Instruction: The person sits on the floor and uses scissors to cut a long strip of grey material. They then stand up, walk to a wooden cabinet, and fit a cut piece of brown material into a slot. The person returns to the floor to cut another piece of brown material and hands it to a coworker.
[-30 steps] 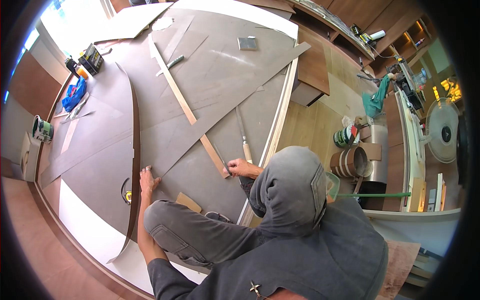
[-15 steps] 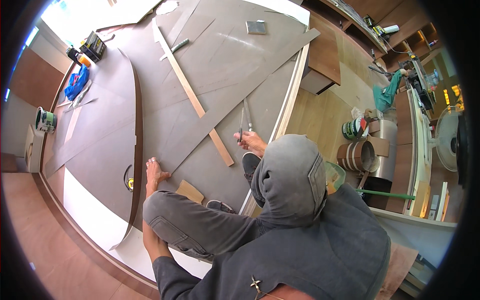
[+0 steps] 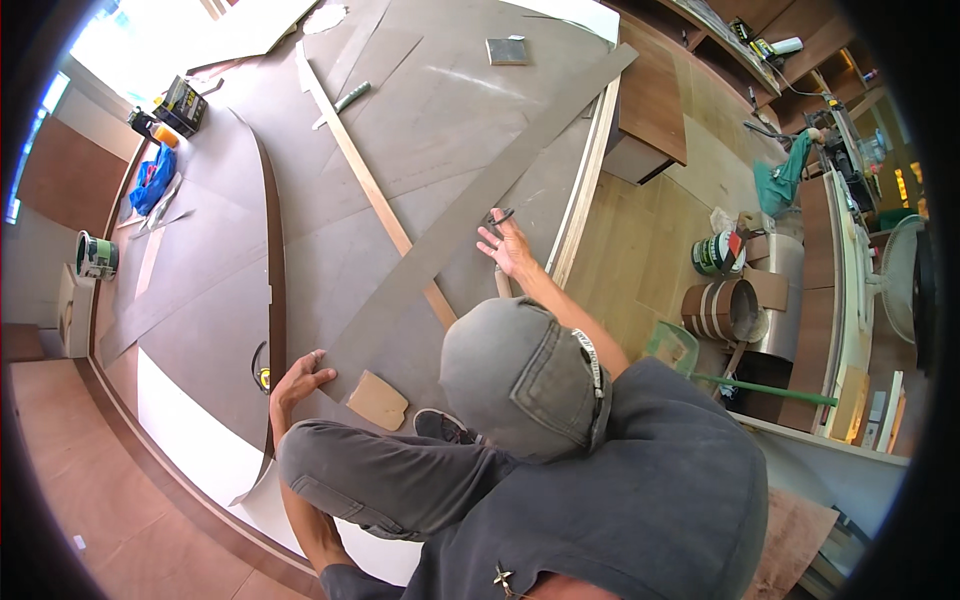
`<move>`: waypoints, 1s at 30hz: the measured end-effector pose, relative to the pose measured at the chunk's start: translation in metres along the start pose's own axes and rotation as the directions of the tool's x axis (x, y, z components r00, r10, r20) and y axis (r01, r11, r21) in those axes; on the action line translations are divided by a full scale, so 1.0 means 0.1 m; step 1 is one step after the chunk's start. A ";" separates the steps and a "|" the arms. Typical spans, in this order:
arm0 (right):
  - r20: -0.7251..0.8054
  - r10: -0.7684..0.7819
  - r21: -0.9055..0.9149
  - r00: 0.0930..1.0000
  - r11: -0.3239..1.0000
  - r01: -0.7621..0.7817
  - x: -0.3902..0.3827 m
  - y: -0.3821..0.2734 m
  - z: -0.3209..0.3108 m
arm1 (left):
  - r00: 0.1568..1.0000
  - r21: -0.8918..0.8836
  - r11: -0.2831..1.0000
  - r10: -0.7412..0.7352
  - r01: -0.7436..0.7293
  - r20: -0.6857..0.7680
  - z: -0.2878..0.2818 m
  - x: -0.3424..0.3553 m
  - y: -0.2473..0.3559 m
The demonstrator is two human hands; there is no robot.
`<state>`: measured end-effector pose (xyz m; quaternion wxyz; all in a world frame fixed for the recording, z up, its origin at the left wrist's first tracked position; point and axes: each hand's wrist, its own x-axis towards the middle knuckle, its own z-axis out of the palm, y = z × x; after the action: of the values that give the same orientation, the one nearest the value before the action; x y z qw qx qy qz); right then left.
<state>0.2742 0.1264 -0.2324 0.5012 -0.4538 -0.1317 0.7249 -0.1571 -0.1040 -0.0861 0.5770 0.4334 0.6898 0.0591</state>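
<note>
My left hand (image 3: 302, 378) is at the near end of a long flat grey strip (image 3: 455, 222), thumb and fingers closed at its edge. The strip runs diagonally across large grey sheets (image 3: 350, 250) and over a narrow wooden batten (image 3: 372, 185). Beyond my right knee (image 3: 530, 370), my right hand (image 3: 512, 248) is raised with some fingers spread. A small, slim dark tool (image 3: 503, 217) is held at its fingertips; its kind cannot be made out. Next to this hand lies a pale handle (image 3: 502, 283), partly hidden by the knee.
A tan scraper-like piece (image 3: 378, 402) lies near my shoe (image 3: 443, 425). By my left hand are a yellow tape measure (image 3: 263, 378) and a raised, curved sheet edge (image 3: 275, 240). A green-handled tool (image 3: 352, 97) lies farther off. Buckets (image 3: 718, 310) and a green dustpan (image 3: 672, 348) stand at right.
My right hand has moved forward and turned, its fingers opening out around the dark tool. My left hand has gone from spread flat to closed at the strip's end. My right knee has shifted left.
</note>
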 end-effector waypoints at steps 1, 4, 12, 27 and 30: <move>0.008 0.017 0.010 1.000 1.000 -0.017 0.05 0.01 0.03 | 1.000 -0.010 1.000 -0.007 0.007 0.024 -0.02 -0.06 0.12; 0.024 0.046 0.029 0.999 0.998 -0.047 0.19 0.05 0.12 | 0.999 -0.029 0.999 0.029 -0.028 0.018 -0.10 -0.09 0.09; -0.073 0.074 0.027 0.995 0.997 -0.073 0.51 -0.03 0.03 | 0.995 -0.152 0.987 -0.043 0.056 0.090 -0.04 -0.16 -0.07; -0.325 -0.524 -0.240 0.787 0.851 0.468 0.53 -0.28 0.93 | 0.999 -0.634 0.773 0.003 0.021 0.037 1.10 -0.72 0.21; -0.265 -0.472 -0.249 0.841 0.876 0.413 0.63 -0.26 1.04 | 0.999 -0.687 0.726 0.045 -0.032 0.002 1.19 -0.75 0.16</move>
<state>0.2026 0.2191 -0.1912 0.6264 -0.5653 -0.2167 0.4911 -0.0515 -0.1940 -0.0598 0.7012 0.2042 0.6048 0.3176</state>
